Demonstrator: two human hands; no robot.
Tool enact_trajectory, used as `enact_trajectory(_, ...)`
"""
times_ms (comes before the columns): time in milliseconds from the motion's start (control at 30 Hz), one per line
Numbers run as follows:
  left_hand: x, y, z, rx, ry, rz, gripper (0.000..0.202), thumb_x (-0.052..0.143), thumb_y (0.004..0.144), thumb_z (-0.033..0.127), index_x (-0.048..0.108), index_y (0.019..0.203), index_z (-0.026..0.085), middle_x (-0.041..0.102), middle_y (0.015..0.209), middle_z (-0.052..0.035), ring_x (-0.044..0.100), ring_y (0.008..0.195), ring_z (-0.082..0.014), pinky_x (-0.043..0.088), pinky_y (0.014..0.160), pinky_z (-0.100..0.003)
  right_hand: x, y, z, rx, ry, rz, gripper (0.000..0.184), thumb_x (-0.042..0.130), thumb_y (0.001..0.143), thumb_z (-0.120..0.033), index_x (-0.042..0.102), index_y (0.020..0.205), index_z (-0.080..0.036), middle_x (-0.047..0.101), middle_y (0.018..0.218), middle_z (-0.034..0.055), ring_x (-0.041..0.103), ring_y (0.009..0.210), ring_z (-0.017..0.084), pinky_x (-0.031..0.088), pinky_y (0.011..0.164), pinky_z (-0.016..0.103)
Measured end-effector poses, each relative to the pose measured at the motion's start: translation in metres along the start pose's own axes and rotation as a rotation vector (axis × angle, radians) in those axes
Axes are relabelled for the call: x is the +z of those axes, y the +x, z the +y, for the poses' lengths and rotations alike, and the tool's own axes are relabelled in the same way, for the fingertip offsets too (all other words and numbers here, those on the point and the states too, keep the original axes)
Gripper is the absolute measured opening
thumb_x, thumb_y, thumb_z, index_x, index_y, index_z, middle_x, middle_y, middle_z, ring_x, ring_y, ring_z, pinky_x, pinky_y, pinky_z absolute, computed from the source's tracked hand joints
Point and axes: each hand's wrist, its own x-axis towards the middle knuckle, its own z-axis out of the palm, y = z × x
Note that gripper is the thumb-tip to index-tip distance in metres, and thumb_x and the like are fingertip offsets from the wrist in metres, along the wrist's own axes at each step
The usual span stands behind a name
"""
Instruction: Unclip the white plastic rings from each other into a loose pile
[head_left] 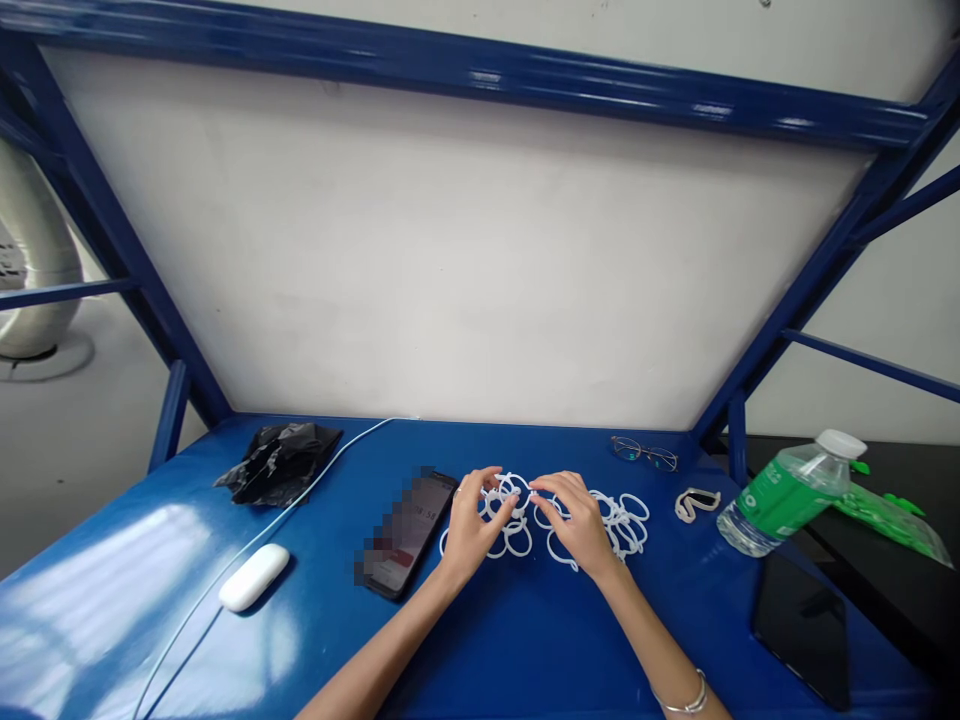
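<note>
Several thin white rings (519, 541), some with a small tab, lie in loose groups on the blue tabletop (495, 640). My left hand (471, 522) curves around one white ring (517, 478), thumb and forefinger at its left side. My right hand (576, 522) pinches the right edge of that same ring between thumb and forefinger. More rings (630, 522) spread out to the right of my right hand, some overlapping. My fingers partly cover the rings beneath them.
Left of my hands are a phone (412, 535), a white mouse-shaped case (255, 578), a white cable (300, 497) and a black plastic bag (281, 462). To the right are glasses (645, 453), a white looped band (696, 504), a water bottle (791, 490) and a dark phone (802, 630).
</note>
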Motion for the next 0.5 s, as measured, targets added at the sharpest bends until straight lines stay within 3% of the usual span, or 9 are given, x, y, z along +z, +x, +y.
enact_trajectory(67, 0.0017, -0.002, -0.0023, 0.059, 0.02, -0.045, 0.044, 0.06, 0.086, 0.04, 0.048, 0.125, 0.023, 0.062, 0.1, -0.0068, 0.059, 0.091, -0.0204, 0.049, 0.077, -0.031, -0.0001, 0.0, -0.0005, 0.005, 0.01, 0.0, 0.01, 0.053, 0.093, -0.024, 0.063, 0.096, -0.024, 0.07, 0.089, 0.0051, 0.063, 0.086, 0.022, 0.046, 0.079, 0.039)
enact_trajectory(133, 0.0036, -0.0038, -0.0048, 0.125, 0.06, -0.089, 0.051, 0.062, 0.084, 0.04, 0.045, 0.13, 0.024, 0.061, 0.106, -0.008, 0.058, 0.098, -0.0229, 0.048, 0.083, -0.035, 0.0005, -0.0008, -0.0006, 0.014, 0.022, -0.009, 0.011, 0.052, 0.093, -0.024, 0.063, 0.095, -0.024, 0.07, 0.088, 0.0051, 0.063, 0.084, 0.022, 0.046, 0.079, 0.039)
enact_trajectory(500, 0.0048, -0.0056, -0.0094, 0.245, 0.141, -0.073, 0.042, 0.06, 0.088, 0.036, 0.048, 0.126, 0.023, 0.064, 0.094, -0.0058, 0.06, 0.089, -0.0213, 0.048, 0.082, -0.035, 0.0015, -0.0016, -0.0017, 0.032, 0.051, -0.042, 0.011, 0.051, 0.094, -0.026, 0.062, 0.097, -0.023, 0.07, 0.091, 0.006, 0.062, 0.088, 0.022, 0.045, 0.081, 0.038)
